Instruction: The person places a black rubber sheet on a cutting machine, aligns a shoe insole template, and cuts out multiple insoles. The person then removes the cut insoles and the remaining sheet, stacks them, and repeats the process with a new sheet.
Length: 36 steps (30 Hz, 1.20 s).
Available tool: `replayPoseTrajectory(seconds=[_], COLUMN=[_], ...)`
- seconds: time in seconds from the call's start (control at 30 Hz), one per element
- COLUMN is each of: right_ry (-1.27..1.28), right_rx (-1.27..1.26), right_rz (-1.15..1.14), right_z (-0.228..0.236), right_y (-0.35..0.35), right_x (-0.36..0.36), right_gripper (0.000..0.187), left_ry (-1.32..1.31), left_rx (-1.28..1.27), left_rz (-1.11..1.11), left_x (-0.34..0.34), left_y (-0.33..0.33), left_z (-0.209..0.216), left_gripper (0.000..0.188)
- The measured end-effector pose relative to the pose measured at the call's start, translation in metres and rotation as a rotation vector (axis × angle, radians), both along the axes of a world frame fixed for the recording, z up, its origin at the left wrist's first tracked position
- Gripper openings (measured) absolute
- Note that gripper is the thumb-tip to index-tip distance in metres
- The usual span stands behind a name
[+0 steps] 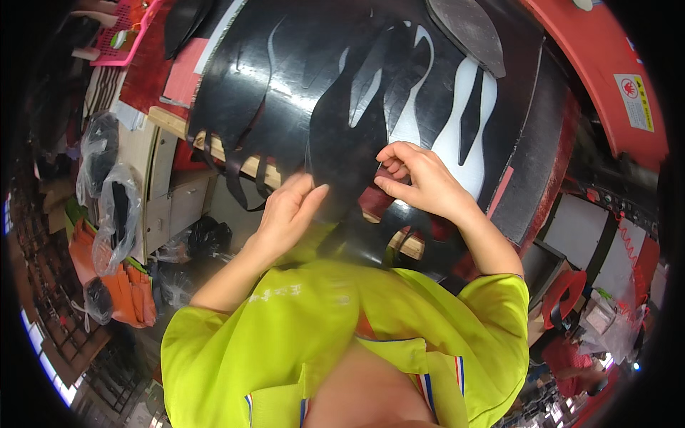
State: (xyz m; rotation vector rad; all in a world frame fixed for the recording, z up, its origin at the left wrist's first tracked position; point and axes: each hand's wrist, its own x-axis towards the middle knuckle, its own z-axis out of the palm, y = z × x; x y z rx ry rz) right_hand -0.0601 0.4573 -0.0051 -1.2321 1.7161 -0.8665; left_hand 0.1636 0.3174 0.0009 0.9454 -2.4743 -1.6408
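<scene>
A glossy black sheet [235, 93] with long, curved cut-outs lies over the bench in front of me. Its near part, a dark, sole-shaped piece [346, 153], hangs toward my body between my hands. My left hand [289, 207] pinches the left edge of this piece, thumb and fingers close together. At the opposite edge my right hand [421, 178] has its fingers curled and its thumb bent toward them, on the black material. Whether the piece is still joined to the sheet cannot be made out.
A grey sole-shaped plate [467, 32] rests on the sheet's far right. A red machine arm [592, 64] with a warning label curves along the right. Wooden slats [260, 171] edge the bench at left, above a cabinet [163, 164] with plastic bags beside it. A pink basket [128, 32] stands far left.
</scene>
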Motion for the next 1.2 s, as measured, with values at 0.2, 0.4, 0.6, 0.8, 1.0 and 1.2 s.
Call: replayPoseTrajectory(seconds=[0.2,0.4,0.6,0.8,1.0,1.2], right_ry=[0.045,0.134,0.395,0.416,0.632,0.734], right_rx=[-0.182,-0.189,-0.200,-0.229,-0.538,-0.259], right_rz=[0.019,-0.068,0.016,-0.008,-0.320,-0.439], right_z=[-0.001,-0.020,-0.022,-0.025,-0.033,-0.072], right_y=[-0.022,-0.070,-0.081,-0.083,-0.126,-0.198], right_x=[-0.002,-0.005,-0.002,-0.007,-0.061,-0.122], right_gripper=[0.033,0.036,0.042,0.039,0.027,0.053], left_ry=[0.476,-0.010,0.098,0.311,0.382,0.461], left_rx=[-0.359,-0.123,-0.447,0.462,0.387,0.113], left_rz=[0.279,0.379,0.329,0.677,0.558,0.176], left_x=[0.005,0.005,-0.001,-0.010,-0.035,0.007], left_y=[-0.034,-0.045,-0.036,-0.051,-0.048,-0.081], left_z=[-0.015,-0.047,-0.052,-0.052,-0.064,-0.007], left_gripper=[0.011,0.024,0.038,0.062,0.082,0.068])
